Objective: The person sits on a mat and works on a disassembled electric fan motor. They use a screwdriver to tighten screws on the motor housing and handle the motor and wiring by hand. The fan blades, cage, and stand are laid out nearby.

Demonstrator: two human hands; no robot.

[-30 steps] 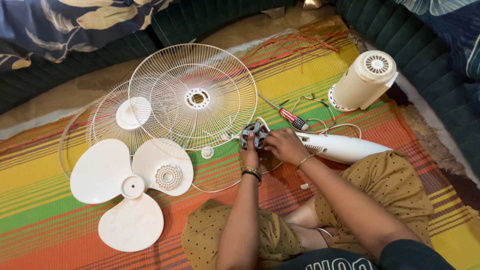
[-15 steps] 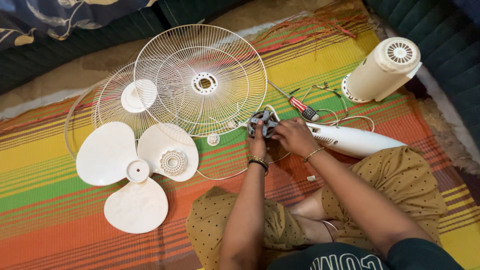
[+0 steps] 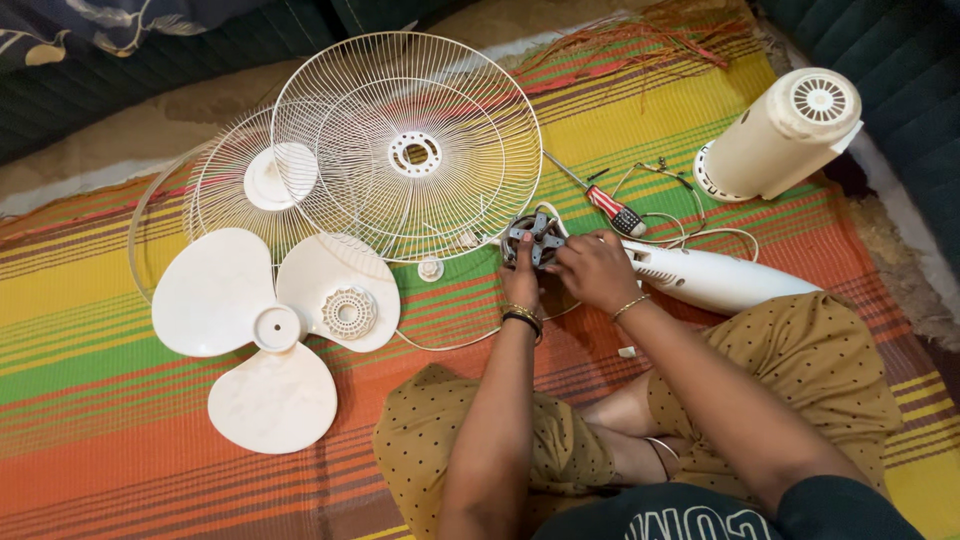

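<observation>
Beside hands (image 3: 570, 275), wire guard (image 3: 410, 150), screwdriver (image 3: 610, 208)

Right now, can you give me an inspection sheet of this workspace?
Surface: striped woven floor mat.
Job's things: grey metal fan motor, white fan neck housing.
Clutter: two white wire fan guards, white three-blade plastic propeller, cream cylindrical motor cover, red-handled screwdriver.
Hands: left hand and right hand both on the motor.
Cables: thin white wires beside the neck.
Surroundings: dark cushions.

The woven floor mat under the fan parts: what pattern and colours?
Striped woven floor mat: bands of orange, red, green and yellow, clearest in the head view.
</observation>
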